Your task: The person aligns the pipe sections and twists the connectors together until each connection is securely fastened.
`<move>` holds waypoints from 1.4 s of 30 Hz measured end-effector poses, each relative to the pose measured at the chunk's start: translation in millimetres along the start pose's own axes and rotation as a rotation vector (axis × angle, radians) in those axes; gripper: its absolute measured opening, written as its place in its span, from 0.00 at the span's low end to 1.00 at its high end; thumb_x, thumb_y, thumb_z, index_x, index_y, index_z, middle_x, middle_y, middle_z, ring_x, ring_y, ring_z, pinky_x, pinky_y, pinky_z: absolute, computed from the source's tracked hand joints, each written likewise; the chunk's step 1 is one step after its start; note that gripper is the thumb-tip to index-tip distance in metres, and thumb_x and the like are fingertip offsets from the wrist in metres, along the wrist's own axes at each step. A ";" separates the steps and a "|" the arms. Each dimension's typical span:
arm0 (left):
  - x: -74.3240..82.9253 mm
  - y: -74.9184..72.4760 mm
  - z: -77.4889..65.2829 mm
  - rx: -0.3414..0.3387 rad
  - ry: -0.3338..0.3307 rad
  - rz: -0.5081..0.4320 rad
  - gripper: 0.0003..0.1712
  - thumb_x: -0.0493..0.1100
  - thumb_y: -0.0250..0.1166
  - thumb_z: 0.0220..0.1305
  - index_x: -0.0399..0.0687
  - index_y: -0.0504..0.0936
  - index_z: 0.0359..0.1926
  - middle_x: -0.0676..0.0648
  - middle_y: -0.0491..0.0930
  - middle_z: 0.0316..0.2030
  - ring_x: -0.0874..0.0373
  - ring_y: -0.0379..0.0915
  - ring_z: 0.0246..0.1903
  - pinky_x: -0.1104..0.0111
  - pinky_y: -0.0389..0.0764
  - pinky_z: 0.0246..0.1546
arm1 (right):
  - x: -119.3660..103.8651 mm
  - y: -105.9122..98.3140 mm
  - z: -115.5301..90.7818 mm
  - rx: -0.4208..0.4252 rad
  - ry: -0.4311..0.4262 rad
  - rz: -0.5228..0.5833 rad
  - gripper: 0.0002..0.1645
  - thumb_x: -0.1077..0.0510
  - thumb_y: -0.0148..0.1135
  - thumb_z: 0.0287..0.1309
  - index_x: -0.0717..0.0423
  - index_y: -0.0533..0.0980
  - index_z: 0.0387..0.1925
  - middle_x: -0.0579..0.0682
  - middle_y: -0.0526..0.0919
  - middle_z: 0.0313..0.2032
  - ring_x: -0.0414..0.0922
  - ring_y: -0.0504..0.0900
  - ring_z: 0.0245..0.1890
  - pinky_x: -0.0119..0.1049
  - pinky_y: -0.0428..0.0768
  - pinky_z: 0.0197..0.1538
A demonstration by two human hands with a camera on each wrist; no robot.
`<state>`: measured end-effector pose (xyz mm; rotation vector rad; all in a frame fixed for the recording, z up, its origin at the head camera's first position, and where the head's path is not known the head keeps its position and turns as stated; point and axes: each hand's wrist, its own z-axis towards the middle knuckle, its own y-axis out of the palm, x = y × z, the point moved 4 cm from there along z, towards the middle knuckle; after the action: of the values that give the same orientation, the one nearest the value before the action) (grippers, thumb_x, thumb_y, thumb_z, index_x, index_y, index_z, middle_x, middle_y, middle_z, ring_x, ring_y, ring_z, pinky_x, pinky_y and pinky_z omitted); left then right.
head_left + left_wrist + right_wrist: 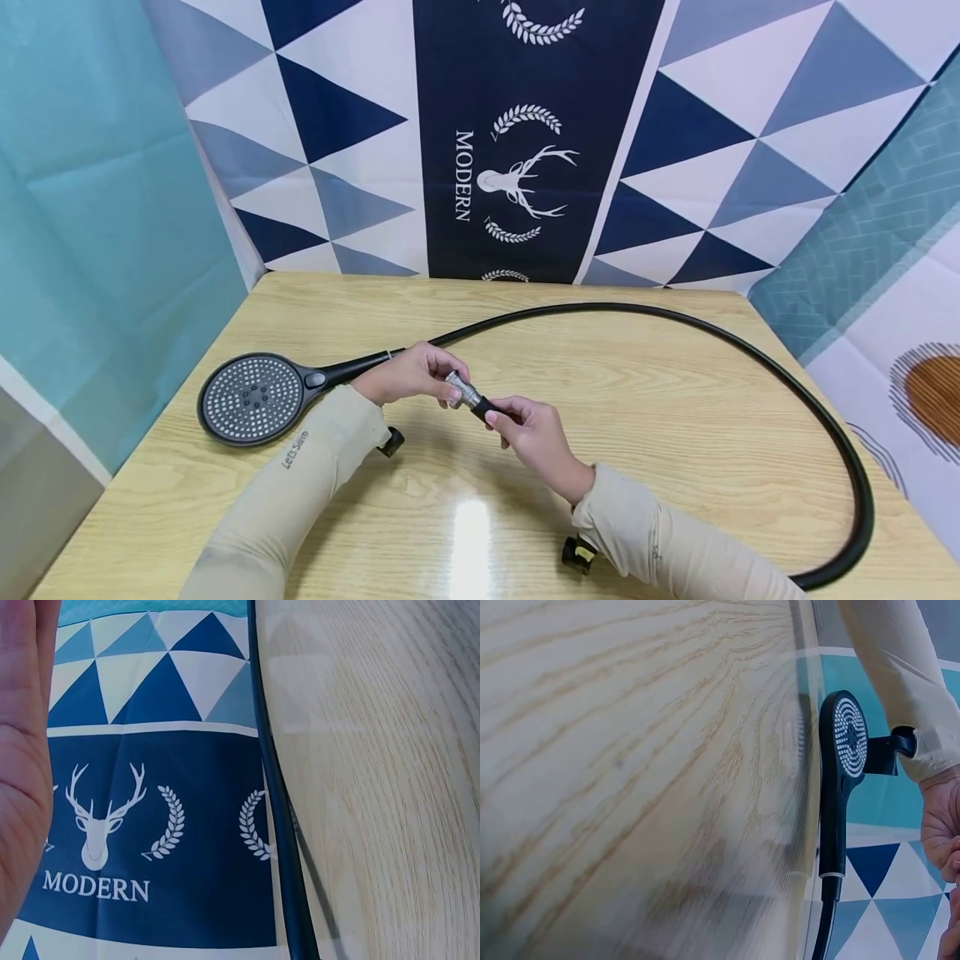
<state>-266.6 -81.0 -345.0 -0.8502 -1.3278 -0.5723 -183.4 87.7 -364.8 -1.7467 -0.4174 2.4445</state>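
Note:
Over the middle of the table, my left hand (pixel 411 375) pinches a silver metal hose fitting (pixel 466 390) between thumb and fingers. My right hand (pixel 538 442) grips the short black end (pixel 486 408) just below that fitting. A black shower head (pixel 253 398) with a round grey spray face lies at the left, its handle (pixel 352 367) passing behind my left wrist. From the handle, a long black hose (pixel 622 307) arcs across the back of the table and down the right side. In the left wrist view, part of my left hand (pixel 21 765) fills the left edge.
The light wood table (pixel 660 392) carries the hose loop, which bends near its right edge and passes behind my right sleeve (pixel 675 542). A patterned cloth (pixel 525 167) hangs behind the table. Small black mounts (pixel 578 553) stick out at both wrists.

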 end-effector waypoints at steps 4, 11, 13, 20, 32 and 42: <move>0.0 1.0 -1.2 -0.001 0.004 0.006 0.11 0.25 0.62 0.59 0.19 0.75 0.42 0.53 0.82 0.28 0.63 0.76 0.25 0.68 0.79 0.29 | 1.7 1.3 0.0 -0.024 0.101 0.000 0.10 0.68 0.60 0.59 0.75 0.80 0.38 0.59 0.82 0.25 0.38 0.73 0.16 0.28 0.69 0.20; 4.0 3.4 1.6 -0.014 0.016 0.048 0.09 0.26 0.63 0.60 0.21 0.77 0.41 0.53 0.82 0.28 0.62 0.75 0.26 0.67 0.78 0.29 | -0.8 -1.7 -1.7 -0.023 0.149 0.027 0.10 0.69 0.59 0.60 0.76 0.79 0.39 0.57 0.81 0.24 0.37 0.71 0.15 0.27 0.65 0.17; 4.3 3.6 2.0 -0.014 0.012 0.055 0.09 0.26 0.63 0.60 0.22 0.77 0.41 0.53 0.82 0.28 0.62 0.75 0.26 0.67 0.78 0.29 | -0.1 -1.8 -1.9 -0.027 0.161 0.037 0.10 0.69 0.58 0.61 0.76 0.79 0.38 0.55 0.81 0.23 0.37 0.71 0.15 0.27 0.64 0.16; -0.4 3.4 0.5 0.001 0.003 0.031 0.10 0.26 0.62 0.60 0.21 0.77 0.41 0.54 0.82 0.28 0.62 0.76 0.26 0.67 0.78 0.29 | 3.6 0.4 -2.4 -0.025 0.247 0.091 0.12 0.67 0.59 0.60 0.76 0.79 0.41 0.54 0.82 0.24 0.38 0.70 0.14 0.27 0.64 0.15; -2.3 0.7 -2.9 0.015 0.007 0.032 0.10 0.27 0.62 0.60 0.21 0.77 0.41 0.53 0.82 0.27 0.61 0.77 0.26 0.65 0.80 0.30 | 3.0 8.4 -4.6 0.106 0.251 0.033 0.22 0.71 0.73 0.42 0.68 0.73 0.41 0.52 0.75 0.35 0.37 0.72 0.16 0.27 0.69 0.19; -4.7 -0.3 -2.3 0.034 -0.017 0.049 0.09 0.27 0.62 0.61 0.23 0.78 0.42 0.52 0.82 0.28 0.61 0.78 0.27 0.62 0.80 0.31 | 2.4 8.7 -2.3 0.148 0.271 0.031 0.14 0.72 0.73 0.39 0.69 0.78 0.32 0.54 0.83 0.25 0.38 0.76 0.17 0.28 0.70 0.19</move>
<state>-266.3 -83.5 -349.6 -0.8594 -1.3251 -0.5034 -181.5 80.3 -370.2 -1.9931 -0.1775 2.1504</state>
